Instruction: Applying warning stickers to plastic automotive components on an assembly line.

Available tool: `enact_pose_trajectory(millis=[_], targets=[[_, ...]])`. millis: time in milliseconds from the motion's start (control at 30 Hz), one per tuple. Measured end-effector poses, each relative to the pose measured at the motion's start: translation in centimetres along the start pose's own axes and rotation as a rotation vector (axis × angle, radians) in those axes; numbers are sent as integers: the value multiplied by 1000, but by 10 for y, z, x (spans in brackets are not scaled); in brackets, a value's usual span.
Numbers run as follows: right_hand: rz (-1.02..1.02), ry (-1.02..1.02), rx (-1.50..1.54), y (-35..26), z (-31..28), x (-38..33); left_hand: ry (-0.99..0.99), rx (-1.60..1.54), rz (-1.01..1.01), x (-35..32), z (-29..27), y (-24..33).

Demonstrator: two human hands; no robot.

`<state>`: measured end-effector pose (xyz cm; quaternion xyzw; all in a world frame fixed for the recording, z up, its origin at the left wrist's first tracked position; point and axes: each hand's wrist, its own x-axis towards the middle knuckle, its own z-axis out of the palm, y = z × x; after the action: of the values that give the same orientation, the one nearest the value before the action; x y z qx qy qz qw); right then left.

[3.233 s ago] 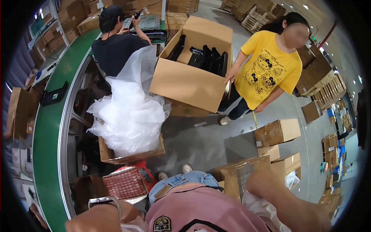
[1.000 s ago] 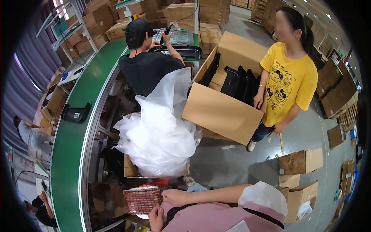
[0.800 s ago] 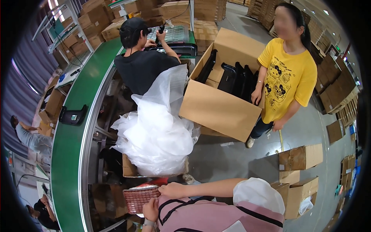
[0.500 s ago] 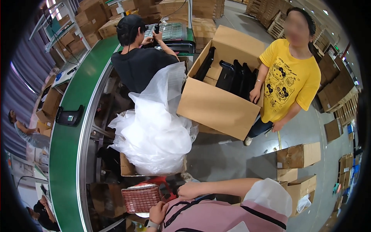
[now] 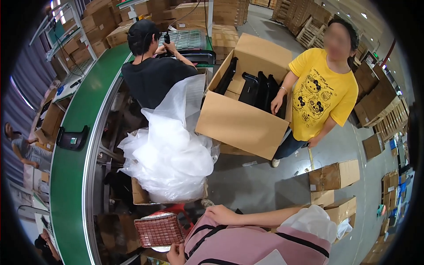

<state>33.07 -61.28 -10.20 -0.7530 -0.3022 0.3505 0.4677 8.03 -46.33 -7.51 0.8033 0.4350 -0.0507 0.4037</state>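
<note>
**Hands tucked in by the red basket**

Biggest thing here – the curved green conveyor (image 5: 70,176), smooth and matte. Then the crinkly clear plastic heap (image 5: 170,154) stuffed in a cardboard box. The woven red basket (image 5: 159,229) (flat, rectangular) sits just beside my left hand (image 5: 176,255) – fingers curled, holding nothing. Right hand (image 5: 221,214) rests loosely open on pink fabric, near the basket.

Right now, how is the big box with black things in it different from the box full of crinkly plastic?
The big cardboard box is tilted, held by a person in a yellow shirt, and has black items standing in it. The smaller box sits flat on the floor, nearly buried under a heap of clear plastic sheeting spilling over its top. Both are brown cardboard with open tops.
</note>
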Motion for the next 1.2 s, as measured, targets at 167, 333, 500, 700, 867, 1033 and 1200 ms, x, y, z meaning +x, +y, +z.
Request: enact_pose_trajectory(millis=[167,333,500,700,867,1033,1200], targets=[[311,-141,100,-8,-3,7,23,-2,-67,-14,-5,6],[-295,-299,-590,19,-24,19,58,-39,-3,-12,-2,-11],[-344,-455,-591,42,9,46,182,203,140,5,5,-27],[-313,-401,-493,22,24,25,-20,394,46,14,-21,-99],[-138,-399,-328,-1,3,-2,-136,374,219,27,-7,-115],[65,-286,-334,-4,-9,-32,-181,111,7,0,-38,-102],[280,155,-129,-1,4,-50,-97,71,-103,-7,-39,-100]])
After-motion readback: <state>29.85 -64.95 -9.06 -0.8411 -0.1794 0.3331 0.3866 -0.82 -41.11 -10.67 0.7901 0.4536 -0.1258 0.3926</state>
